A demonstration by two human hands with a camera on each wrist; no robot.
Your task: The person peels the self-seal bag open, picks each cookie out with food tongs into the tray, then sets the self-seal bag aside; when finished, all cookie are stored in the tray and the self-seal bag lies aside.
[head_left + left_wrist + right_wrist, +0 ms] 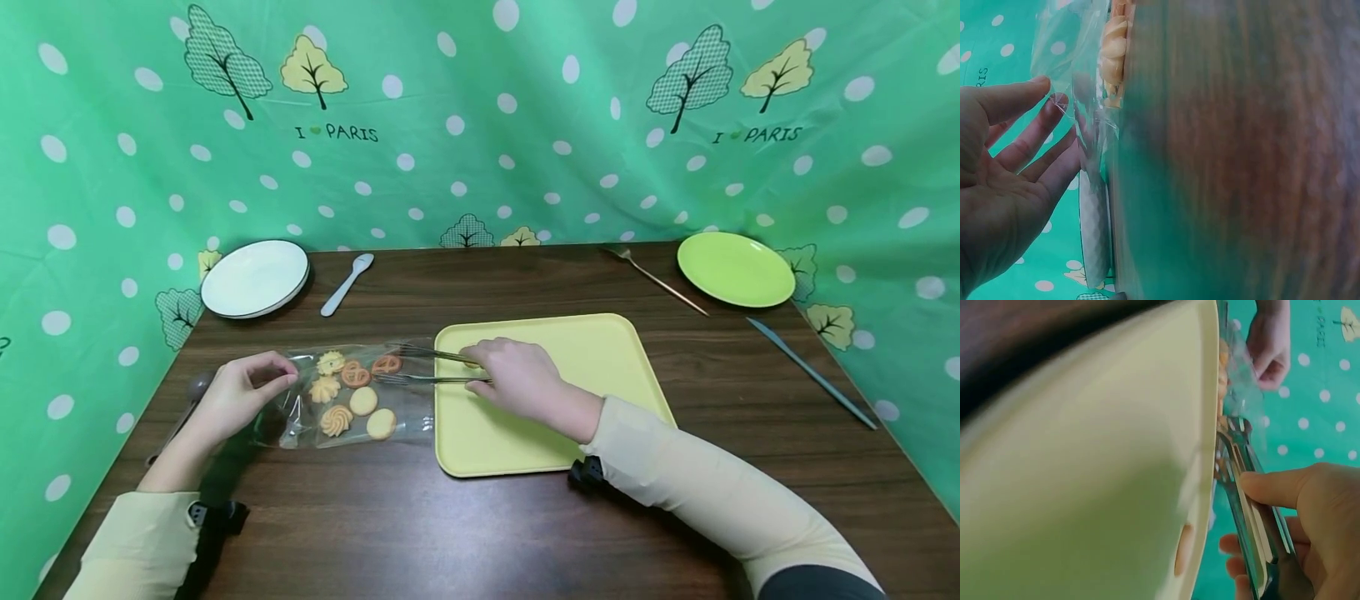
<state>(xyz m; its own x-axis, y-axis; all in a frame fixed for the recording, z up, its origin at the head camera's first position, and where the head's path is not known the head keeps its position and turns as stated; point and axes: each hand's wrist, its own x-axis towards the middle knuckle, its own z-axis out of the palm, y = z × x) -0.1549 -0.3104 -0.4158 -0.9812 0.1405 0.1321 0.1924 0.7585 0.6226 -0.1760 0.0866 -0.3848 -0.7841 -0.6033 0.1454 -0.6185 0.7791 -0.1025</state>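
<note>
My left hand [238, 398] pinches the left end of a clear plastic bag [412, 425] between thumb and fingertips; the film rises off the table there in the left wrist view. Inside the bag lie several cookies, among them a swirl cookie [336, 421], round plain cookies [363, 401] and a pretzel-shaped cookie [356, 374]. My right hand [521, 375] grips metal tongs [1254, 506] over the left side of the yellow tray [585, 358]. The spread tips of the tongs reach the bag's right end, either side of another pretzel-shaped cookie [387, 364]. One cookie [1184, 550] sits at the tray's edge, partly hidden by my right hand.
At the back left are a white plate [255, 279] and a pale spoon [347, 285]. A fork [660, 283], a green plate [735, 268] and a blue-grey knife [813, 373] lie on the right. A dark spoon-like utensil [198, 386] lies partly behind my left hand.
</note>
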